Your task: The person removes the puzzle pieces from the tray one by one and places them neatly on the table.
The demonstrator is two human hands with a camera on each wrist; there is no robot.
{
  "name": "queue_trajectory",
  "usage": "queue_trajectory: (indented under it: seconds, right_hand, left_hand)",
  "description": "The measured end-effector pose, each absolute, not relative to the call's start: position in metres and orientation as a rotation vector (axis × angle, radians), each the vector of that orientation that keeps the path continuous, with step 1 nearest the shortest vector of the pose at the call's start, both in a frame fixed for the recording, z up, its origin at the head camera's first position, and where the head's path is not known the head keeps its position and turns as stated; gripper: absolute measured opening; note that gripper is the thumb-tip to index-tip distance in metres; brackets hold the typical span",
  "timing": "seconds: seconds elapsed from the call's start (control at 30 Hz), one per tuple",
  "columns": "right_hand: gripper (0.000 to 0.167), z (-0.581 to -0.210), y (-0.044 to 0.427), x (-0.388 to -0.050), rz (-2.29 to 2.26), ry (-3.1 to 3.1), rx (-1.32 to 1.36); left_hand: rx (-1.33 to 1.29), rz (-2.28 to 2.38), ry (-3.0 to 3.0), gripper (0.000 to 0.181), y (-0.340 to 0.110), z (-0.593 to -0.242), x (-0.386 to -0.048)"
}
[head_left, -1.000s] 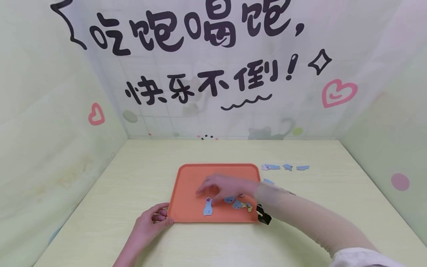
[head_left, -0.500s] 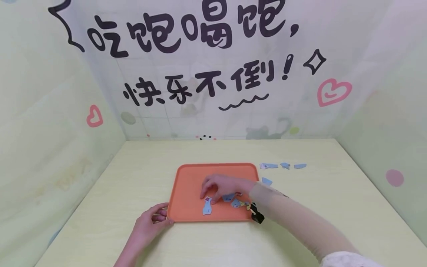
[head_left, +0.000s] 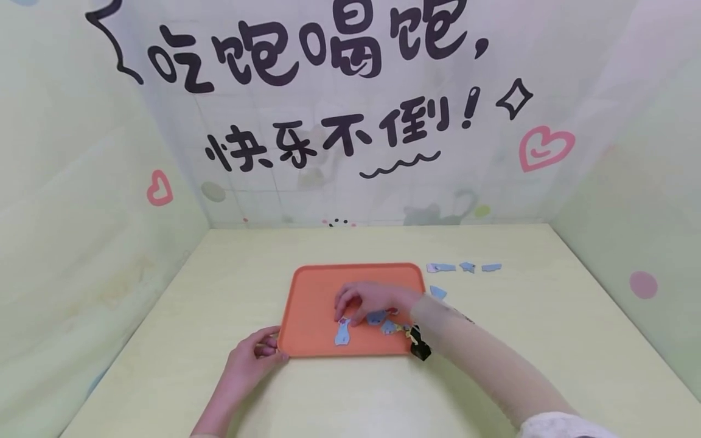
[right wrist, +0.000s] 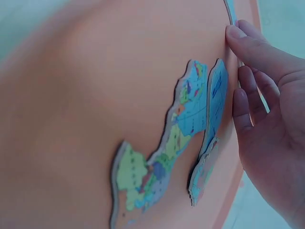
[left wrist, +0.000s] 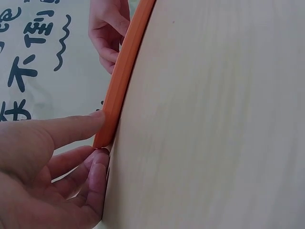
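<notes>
An orange tray (head_left: 309, 298) lies on the table. My left hand (head_left: 247, 359) grips its near-left corner; in the left wrist view the thumb of this hand (left wrist: 43, 167) presses the tray's edge (left wrist: 125, 71), with curled fingers at the corner. My right hand (head_left: 368, 299) is over the tray, thumb and fingertips at either side of the top of a pale blue piece (head_left: 342, 334). The right wrist view shows this hand (right wrist: 281, 114) beside a blue piece (right wrist: 218, 95) and a map-printed piece (right wrist: 186, 119); the pale piece's end (right wrist: 230, 10) is at the thumb.
Right of the tray lie a long blue piece (head_left: 441, 267), two smaller ones (head_left: 468, 267) (head_left: 491, 267) and a pointed one (head_left: 438, 292). A black object (head_left: 420, 347) is at the tray's near-right corner. A printed cloth wall (head_left: 306, 201) stands behind the table.
My right hand has moved slightly right, and its fingers have drawn in from beside the pale blue piece to its top. My left hand has kept its grip on the tray corner.
</notes>
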State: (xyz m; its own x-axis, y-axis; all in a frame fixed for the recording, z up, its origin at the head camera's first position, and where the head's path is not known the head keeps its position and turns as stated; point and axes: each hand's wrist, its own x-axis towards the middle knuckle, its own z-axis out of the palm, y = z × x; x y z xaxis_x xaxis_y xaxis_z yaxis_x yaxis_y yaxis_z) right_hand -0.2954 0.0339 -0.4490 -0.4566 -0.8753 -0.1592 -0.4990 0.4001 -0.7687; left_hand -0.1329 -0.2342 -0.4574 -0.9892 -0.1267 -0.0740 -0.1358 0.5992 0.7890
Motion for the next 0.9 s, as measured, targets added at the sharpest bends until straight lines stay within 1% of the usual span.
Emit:
queue_trajectory:
  seconds: [0.33,0.63,0.9]
  right_hand:
    - [0.018,-0.45,0.033,-0.286,-1.023,2.077,-0.996]
    - [0.018,-0.44,0.031,-0.286,-0.865,2.233,-1.128]
    - [0.017,-0.441,0.03,-0.282,-0.662,2.367,-1.283]
  left_hand:
    - [-0.215,1.363,2.802,0.054,-0.237,-0.459,-0.134]
    - [-0.172,1.352,2.799,0.055,-0.239,-0.456,-0.143]
    - [-0.187,1.33,2.803,0.055,-0.239,-0.459,-0.141]
